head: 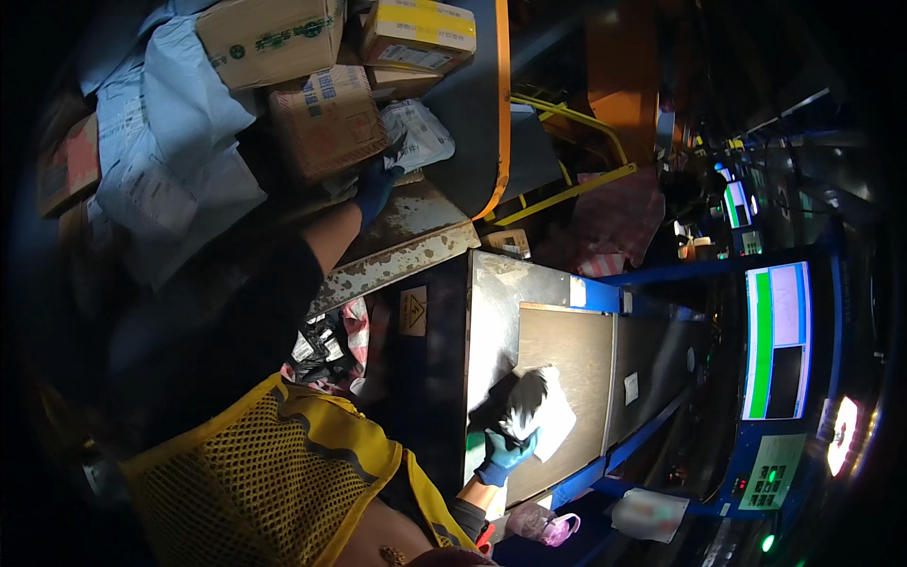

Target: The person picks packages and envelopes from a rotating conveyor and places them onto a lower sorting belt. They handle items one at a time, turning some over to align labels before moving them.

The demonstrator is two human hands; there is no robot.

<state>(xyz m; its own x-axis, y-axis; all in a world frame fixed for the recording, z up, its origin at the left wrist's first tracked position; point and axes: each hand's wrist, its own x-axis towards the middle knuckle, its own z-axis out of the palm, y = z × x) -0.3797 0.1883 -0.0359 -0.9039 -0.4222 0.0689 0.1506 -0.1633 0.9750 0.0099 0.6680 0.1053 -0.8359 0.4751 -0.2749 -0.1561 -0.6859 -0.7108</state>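
Note:
My left hand (375, 193), in a dark blue glove, reaches into a pile of parcels. Its fingertips are at the lower edge of a white plastic mailer (418, 135); whether they grip it is hidden. A brown cardboard box (329, 120) lies just beside that hand. My right hand (506, 453), in a light blue glove, holds a crumpled plastic parcel (528, 407), dark on one side and brightly lit white on the other. This parcel is over the brown belt surface (570, 354) of a metal-edged conveyor.
Larger boxes (273, 39) and pale plastic bags (177, 120) fill the upper left. A rusty metal ledge (404, 255) borders the pile, beside an orange-edged panel (504, 106). A yellow frame (567, 191) stands beyond. At right is a lit screen (776, 340); a pinkish container (538, 523) sits below the conveyor.

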